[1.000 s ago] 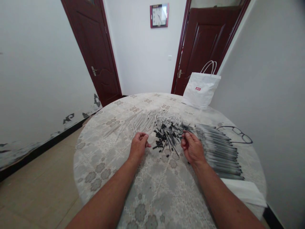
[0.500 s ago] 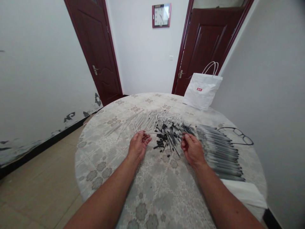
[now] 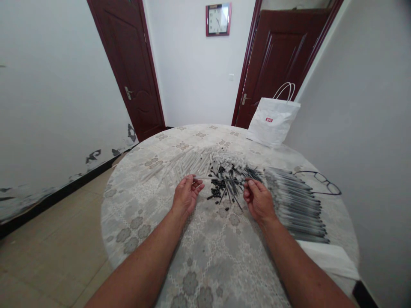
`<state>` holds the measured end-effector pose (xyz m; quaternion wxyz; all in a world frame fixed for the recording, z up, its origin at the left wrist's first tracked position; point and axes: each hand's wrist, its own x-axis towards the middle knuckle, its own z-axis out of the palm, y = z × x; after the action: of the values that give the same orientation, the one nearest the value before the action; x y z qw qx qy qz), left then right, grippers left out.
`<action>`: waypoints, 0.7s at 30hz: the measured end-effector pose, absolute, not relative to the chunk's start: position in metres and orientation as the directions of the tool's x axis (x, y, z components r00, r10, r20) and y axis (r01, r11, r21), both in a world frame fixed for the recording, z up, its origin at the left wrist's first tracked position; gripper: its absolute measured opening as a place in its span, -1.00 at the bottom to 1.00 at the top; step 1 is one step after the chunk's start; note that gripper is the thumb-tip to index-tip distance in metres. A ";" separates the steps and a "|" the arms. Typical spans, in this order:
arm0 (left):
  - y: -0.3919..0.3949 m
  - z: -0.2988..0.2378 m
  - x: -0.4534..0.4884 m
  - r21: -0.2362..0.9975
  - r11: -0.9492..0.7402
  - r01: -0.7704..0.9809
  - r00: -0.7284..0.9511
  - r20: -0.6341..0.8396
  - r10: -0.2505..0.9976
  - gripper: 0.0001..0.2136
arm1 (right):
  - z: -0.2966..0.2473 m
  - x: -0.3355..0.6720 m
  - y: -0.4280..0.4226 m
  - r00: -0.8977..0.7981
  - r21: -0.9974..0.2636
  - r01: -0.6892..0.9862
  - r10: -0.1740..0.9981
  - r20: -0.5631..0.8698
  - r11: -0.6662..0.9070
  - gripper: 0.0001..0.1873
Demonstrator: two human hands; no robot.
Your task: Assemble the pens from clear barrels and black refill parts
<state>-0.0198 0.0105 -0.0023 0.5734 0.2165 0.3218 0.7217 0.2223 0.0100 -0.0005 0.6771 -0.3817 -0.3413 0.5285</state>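
My left hand point(image 3: 188, 192) pinches the left end of a clear pen barrel point(image 3: 205, 178), held level above the table. Opposite it, my right hand point(image 3: 257, 197) has thumb and fingers closed on a thin dark pen refill point(image 3: 239, 181). The refill's left end meets the barrel, and some of it seems to lie inside. Behind and beneath them is a pile of black refills point(image 3: 233, 187), small black caps or plugs point(image 3: 218, 188) and whitish small parts point(image 3: 233, 160). Loose clear barrels point(image 3: 189, 164) lie scattered beyond my left hand.
To the right, pens with dark ends point(image 3: 302, 205) lie in a stacked row, with eyeglasses point(image 3: 326, 182) behind them. A white paper bag point(image 3: 272, 122) stands at the back right. A white folded sheet point(image 3: 330, 256) is near my right forearm. A patterned cloth covers the round table point(image 3: 212, 256).
My hands stay nearly in place, still holding the barrel and refill in line. The view has shifted very slightly.
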 end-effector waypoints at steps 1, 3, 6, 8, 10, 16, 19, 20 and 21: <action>0.011 -0.003 -0.020 0.711 -0.138 -0.689 -0.247 -0.052 0.968 -0.73 | 0.000 0.223 0.010 0.211 -0.876 -0.458 0.976 0.057 0.150 -0.64; 0.011 -0.004 -0.020 0.711 -0.140 -0.689 -0.246 -0.047 0.968 -0.73 | 0.000 0.223 0.011 0.213 -0.874 -0.462 0.976 0.053 0.148 -0.63; 0.011 -0.004 -0.020 0.718 -0.135 -0.683 -0.244 -0.049 0.968 -0.73 | 0.001 0.223 0.010 0.212 -0.875 -0.462 0.976 0.050 0.145 -0.62; 0.010 -0.002 -0.020 0.723 -0.129 -0.679 -0.242 -0.054 0.969 -0.72 | 0.001 0.222 0.010 0.208 -0.879 -0.456 0.977 0.048 0.140 -0.63; 0.010 -0.001 -0.019 0.726 -0.125 -0.676 -0.242 -0.058 0.968 -0.71 | 0.001 0.221 0.009 0.205 -0.884 -0.448 0.978 0.046 0.135 -0.63; 0.007 0.001 -0.018 0.730 -0.120 -0.672 -0.237 -0.058 0.970 -0.70 | 0.001 0.221 0.008 0.202 -0.894 -0.423 0.977 0.067 0.148 -0.64; 0.006 0.003 -0.018 0.732 -0.124 -0.670 -0.238 -0.054 0.970 -0.71 | 0.000 0.221 0.009 0.209 -0.898 -0.411 0.975 0.074 0.156 -0.64; 0.006 0.003 -0.018 0.733 -0.125 -0.669 -0.240 -0.053 0.969 -0.71 | 0.000 0.221 0.009 0.210 -0.899 -0.408 0.975 0.076 0.158 -0.64; 0.006 0.003 -0.018 0.733 -0.126 -0.669 -0.241 -0.053 0.969 -0.71 | -0.001 0.222 0.009 0.210 -0.900 -0.405 0.975 0.078 0.160 -0.63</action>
<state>-0.0179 0.0063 0.0025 0.5726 0.2275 0.3304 0.7150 0.2216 0.0091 -0.0006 0.6704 -0.3943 -0.3610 0.5145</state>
